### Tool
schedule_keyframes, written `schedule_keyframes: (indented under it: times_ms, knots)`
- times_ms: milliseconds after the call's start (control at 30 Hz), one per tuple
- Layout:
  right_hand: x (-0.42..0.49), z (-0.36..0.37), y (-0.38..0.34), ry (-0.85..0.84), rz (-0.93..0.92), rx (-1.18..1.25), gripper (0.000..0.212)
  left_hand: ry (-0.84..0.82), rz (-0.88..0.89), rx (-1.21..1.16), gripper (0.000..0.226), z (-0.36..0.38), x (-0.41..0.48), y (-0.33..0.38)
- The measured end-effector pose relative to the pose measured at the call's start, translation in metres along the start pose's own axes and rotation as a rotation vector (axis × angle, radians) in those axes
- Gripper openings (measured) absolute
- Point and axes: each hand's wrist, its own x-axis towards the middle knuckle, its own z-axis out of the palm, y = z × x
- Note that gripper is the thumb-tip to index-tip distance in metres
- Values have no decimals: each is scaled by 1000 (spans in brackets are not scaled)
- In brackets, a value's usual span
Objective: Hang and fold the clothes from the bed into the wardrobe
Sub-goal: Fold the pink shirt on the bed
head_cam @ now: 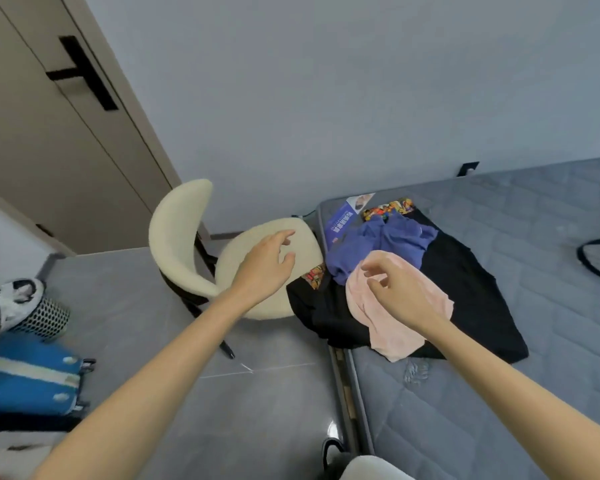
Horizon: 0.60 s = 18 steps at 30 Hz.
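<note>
Firstly, blue suitcase [28, 379]: floor, well left of both hands. Cream chair [177, 237]: beneath left hand [264, 268], fingers loosely spread, empty. Black garment [465, 289], purple garment [395, 237], pink garment [371, 317]: heaped on bed [534, 393] corner. Right hand [395, 289]: over pink garment, fingers slackly curled, empty.

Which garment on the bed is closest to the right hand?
The pink garment: the right hand hovers right over it. It lies on top of the black garment, while the blue garment sits farther back.
</note>
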Motion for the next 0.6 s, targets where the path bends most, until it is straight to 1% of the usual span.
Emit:
schedule_keyframes:
  times_ms: [100, 167, 300, 367, 433, 533, 600]
  knots:
    - [18, -2, 45, -7, 156, 1, 20, -106, -10, -17, 45, 41, 38, 2]
    - [28, 3, 76, 14, 240, -22, 26, -177, -17, -36, 44, 71, 58, -1]
    - [44, 28, 132, -17, 477, 21, 30, -342, -41, -61, 44, 131, 94, -14]
    - [52, 44, 157, -30, 610, 73, 33, -430, -43, -47, 44, 162, 109, -24]
    - [60, 61, 180, -4, 771, 167, 36, -515, -36, -34, 44, 194, 123, -38]
    - [69, 87, 212, 30, 949, 246, 45, -658, -37, -7, 47, 239, 140, -61]
    - [72, 103, 233, 40, 1034, 265, 54, -735, -79, 8, 49, 267, 149, -78]
